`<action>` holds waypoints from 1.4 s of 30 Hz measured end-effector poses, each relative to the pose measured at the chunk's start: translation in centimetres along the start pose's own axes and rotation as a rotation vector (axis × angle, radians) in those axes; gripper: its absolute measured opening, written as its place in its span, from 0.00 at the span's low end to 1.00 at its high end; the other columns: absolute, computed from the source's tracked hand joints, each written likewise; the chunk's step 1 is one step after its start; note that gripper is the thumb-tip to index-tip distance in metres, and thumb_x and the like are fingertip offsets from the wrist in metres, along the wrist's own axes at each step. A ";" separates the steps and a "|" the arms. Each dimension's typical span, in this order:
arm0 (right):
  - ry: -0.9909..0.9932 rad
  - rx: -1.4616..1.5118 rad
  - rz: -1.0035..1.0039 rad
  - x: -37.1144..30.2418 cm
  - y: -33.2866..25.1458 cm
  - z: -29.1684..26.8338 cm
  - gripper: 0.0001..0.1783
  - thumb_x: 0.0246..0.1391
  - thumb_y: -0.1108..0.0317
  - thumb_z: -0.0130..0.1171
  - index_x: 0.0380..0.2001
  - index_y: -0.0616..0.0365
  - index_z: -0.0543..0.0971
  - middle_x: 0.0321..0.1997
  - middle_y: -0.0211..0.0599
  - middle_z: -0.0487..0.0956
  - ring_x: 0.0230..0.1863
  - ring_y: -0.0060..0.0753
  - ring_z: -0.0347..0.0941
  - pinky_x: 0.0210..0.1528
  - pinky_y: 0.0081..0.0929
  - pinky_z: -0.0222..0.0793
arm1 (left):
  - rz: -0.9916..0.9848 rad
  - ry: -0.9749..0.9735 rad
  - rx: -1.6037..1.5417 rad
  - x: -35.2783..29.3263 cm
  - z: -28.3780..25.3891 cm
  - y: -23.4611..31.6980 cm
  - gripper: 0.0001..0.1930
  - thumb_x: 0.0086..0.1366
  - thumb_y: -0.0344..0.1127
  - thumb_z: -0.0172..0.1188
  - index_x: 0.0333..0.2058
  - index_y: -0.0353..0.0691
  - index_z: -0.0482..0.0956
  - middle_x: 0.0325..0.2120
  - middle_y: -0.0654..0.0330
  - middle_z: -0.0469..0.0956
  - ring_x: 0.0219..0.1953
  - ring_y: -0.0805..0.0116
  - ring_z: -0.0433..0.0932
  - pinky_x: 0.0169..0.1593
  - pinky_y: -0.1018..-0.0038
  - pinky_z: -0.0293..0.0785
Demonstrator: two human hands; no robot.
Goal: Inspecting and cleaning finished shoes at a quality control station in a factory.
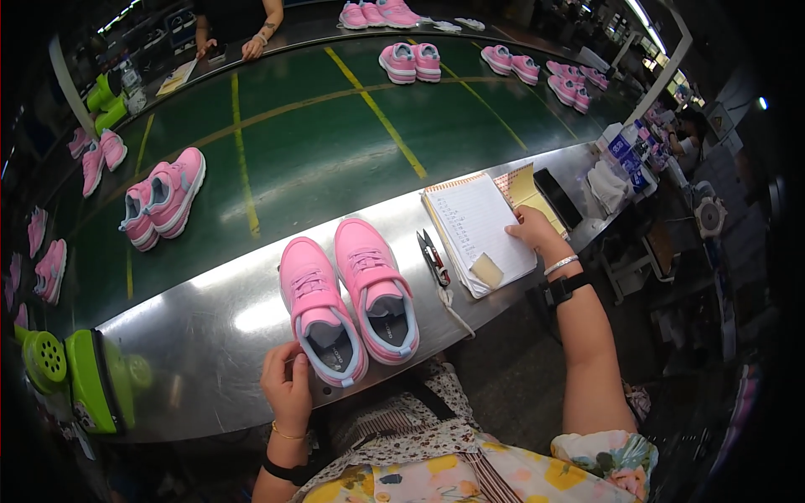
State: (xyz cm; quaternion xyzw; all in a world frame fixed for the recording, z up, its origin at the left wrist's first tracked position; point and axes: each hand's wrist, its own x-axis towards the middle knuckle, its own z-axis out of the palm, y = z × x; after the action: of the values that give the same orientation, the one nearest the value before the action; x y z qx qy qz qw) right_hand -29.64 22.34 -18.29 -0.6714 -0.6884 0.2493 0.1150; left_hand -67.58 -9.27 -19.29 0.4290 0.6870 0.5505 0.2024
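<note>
A pair of pink sneakers with light-blue collar edges stands side by side on the metal ledge before me, toes pointing away: the left shoe (312,281) and the right shoe (369,260). My left hand (287,384) is beside the left shoe's heel, fingers loosely bent and thumb apart, with nothing visible in it. On the right lies a spiral notebook (478,222) with handwriting on its open page and a small tan pad (486,270) on it. My right hand (538,231) pinches the notebook's right edge. Black-bladed thread snips (433,258) lie between shoes and notebook.
Beyond the ledge runs a green conveyor belt (293,151) with yellow lines, carrying several pink pairs. A dark phone-like slab (557,198) lies right of the notebook, near a white cloth (608,184). A green fan-like device (92,377) stands left. Another person's hand (253,47) rests across the belt.
</note>
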 end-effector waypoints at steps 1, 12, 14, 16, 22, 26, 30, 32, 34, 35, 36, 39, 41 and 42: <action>-0.017 0.035 -0.003 0.0 0.1 -0.1 0.18 0.40 0.69 0.67 0.35 0.65 0.75 0.30 0.40 0.76 0.33 0.34 0.72 0.36 0.28 0.68 | 0.001 -0.001 -0.002 0.0 0.0 0.0 0.07 0.58 0.26 0.55 0.35 0.32 0.76 0.29 0.55 0.74 0.32 0.64 0.74 0.38 0.73 0.69; -0.281 0.408 0.188 -0.5 -1.9 -1.8 0.16 0.46 0.73 0.59 0.40 0.64 0.72 0.34 0.39 0.76 0.34 0.30 0.73 0.37 0.26 0.69 | 0.026 -0.016 -0.001 0.1 -0.5 0.0 0.07 0.59 0.26 0.54 0.36 0.32 0.76 0.30 0.55 0.75 0.31 0.66 0.74 0.36 0.74 0.71; -0.338 0.465 0.214 -0.7 -2.2 -2.1 0.17 0.47 0.73 0.58 0.43 0.63 0.71 0.34 0.38 0.75 0.34 0.29 0.72 0.36 0.25 0.69 | 0.035 -0.018 0.004 0.1 -0.6 -0.3 0.07 0.59 0.26 0.54 0.36 0.32 0.76 0.30 0.55 0.74 0.32 0.67 0.74 0.36 0.75 0.72; -0.324 0.484 0.263 -0.8 -2.3 -2.2 0.21 0.49 0.71 0.60 0.47 0.59 0.67 0.38 0.39 0.74 0.37 0.29 0.73 0.40 0.26 0.70 | 0.045 -0.019 0.011 0.1 -0.6 -0.3 0.07 0.59 0.26 0.54 0.36 0.32 0.76 0.30 0.55 0.74 0.32 0.67 0.75 0.36 0.75 0.72; -0.258 0.417 0.160 -1.1 -1.0 -1.9 0.20 0.51 0.70 0.59 0.46 0.56 0.67 0.34 0.34 0.72 0.34 0.27 0.71 0.36 0.25 0.69 | 0.035 -0.017 -0.008 0.1 -0.6 -0.3 0.07 0.59 0.26 0.55 0.36 0.32 0.76 0.31 0.55 0.74 0.32 0.67 0.75 0.36 0.76 0.72; -0.222 0.413 0.091 -0.9 0.1 -2.0 0.20 0.51 0.71 0.59 0.47 0.55 0.67 0.30 0.28 0.72 0.28 0.24 0.69 0.31 0.23 0.67 | 0.046 -0.003 0.007 0.1 -0.5 -0.7 0.07 0.58 0.26 0.55 0.35 0.32 0.76 0.29 0.55 0.75 0.32 0.65 0.74 0.37 0.74 0.71; -0.038 0.242 -0.067 -1.3 0.9 -0.8 0.13 0.49 0.73 0.58 0.40 0.56 0.72 0.31 0.32 0.74 0.28 0.29 0.71 0.31 0.27 0.68 | 0.030 0.007 -0.015 0.0 -0.5 -0.8 0.07 0.58 0.25 0.55 0.35 0.33 0.76 0.28 0.55 0.75 0.32 0.63 0.74 0.38 0.73 0.70; 0.038 0.107 -0.161 -1.7 0.6 -0.4 0.11 0.49 0.73 0.57 0.37 0.57 0.73 0.31 0.35 0.75 0.29 0.31 0.73 0.31 0.28 0.69 | 0.029 0.003 -0.017 0.0 -0.6 -0.9 0.07 0.58 0.25 0.55 0.35 0.33 0.76 0.28 0.55 0.75 0.32 0.64 0.74 0.37 0.73 0.70; 0.084 -0.047 -0.215 -2.2 -0.2 -0.3 0.10 0.47 0.74 0.57 0.35 0.57 0.75 0.34 0.41 0.75 0.32 0.37 0.74 0.34 0.30 0.69 | 0.028 0.000 -0.017 0.0 -0.8 -1.0 0.07 0.58 0.25 0.55 0.35 0.32 0.76 0.29 0.55 0.74 0.32 0.64 0.74 0.37 0.74 0.70; 0.084 -0.047 -0.216 -2.4 -0.4 -0.3 0.10 0.47 0.74 0.57 0.35 0.57 0.75 0.34 0.41 0.75 0.32 0.37 0.74 0.34 0.30 0.69 | 0.032 -0.025 -0.014 0.0 -0.8 -1.0 0.07 0.59 0.26 0.54 0.37 0.32 0.76 0.30 0.57 0.73 0.33 0.68 0.73 0.37 0.76 0.70; 0.182 -0.215 -0.285 -2.6 -0.5 -0.3 0.10 0.46 0.74 0.58 0.36 0.57 0.75 0.34 0.41 0.75 0.33 0.38 0.74 0.35 0.31 0.69 | 0.037 -0.051 -0.012 0.0 -0.9 -1.0 0.08 0.61 0.26 0.53 0.38 0.31 0.75 0.32 0.59 0.72 0.33 0.73 0.72 0.38 0.79 0.69; 0.370 -0.370 -0.424 -4.0 -2.8 -0.4 0.11 0.46 0.73 0.58 0.36 0.58 0.75 0.34 0.40 0.75 0.35 0.40 0.73 0.36 0.32 0.69 | 0.031 -0.061 -0.017 0.1 -0.8 -0.5 0.08 0.60 0.26 0.54 0.38 0.31 0.75 0.31 0.59 0.72 0.33 0.73 0.72 0.37 0.79 0.69; 0.360 -0.189 -0.551 -6.2 -6.5 -0.3 0.10 0.47 0.73 0.58 0.36 0.58 0.76 0.32 0.39 0.74 0.34 0.40 0.72 0.35 0.32 0.69 | 0.027 -0.055 -0.027 0.1 -0.7 -0.5 0.08 0.60 0.26 0.54 0.38 0.31 0.75 0.31 0.59 0.72 0.33 0.72 0.72 0.37 0.79 0.69; 0.255 -0.023 -0.603 -7.9 -9.2 -0.2 0.09 0.48 0.72 0.57 0.35 0.58 0.76 0.31 0.39 0.74 0.33 0.40 0.72 0.34 0.32 0.69 | 0.020 -0.048 -0.036 0.1 -0.8 -0.5 0.08 0.60 0.26 0.54 0.38 0.31 0.75 0.31 0.59 0.72 0.33 0.72 0.72 0.37 0.79 0.69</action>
State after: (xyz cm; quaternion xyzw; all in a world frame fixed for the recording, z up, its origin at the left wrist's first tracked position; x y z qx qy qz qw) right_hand -36.95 14.86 -12.16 -0.4646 -0.8389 0.1100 0.2613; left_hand -68.40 -9.68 -19.51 0.4453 0.6674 0.5544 0.2212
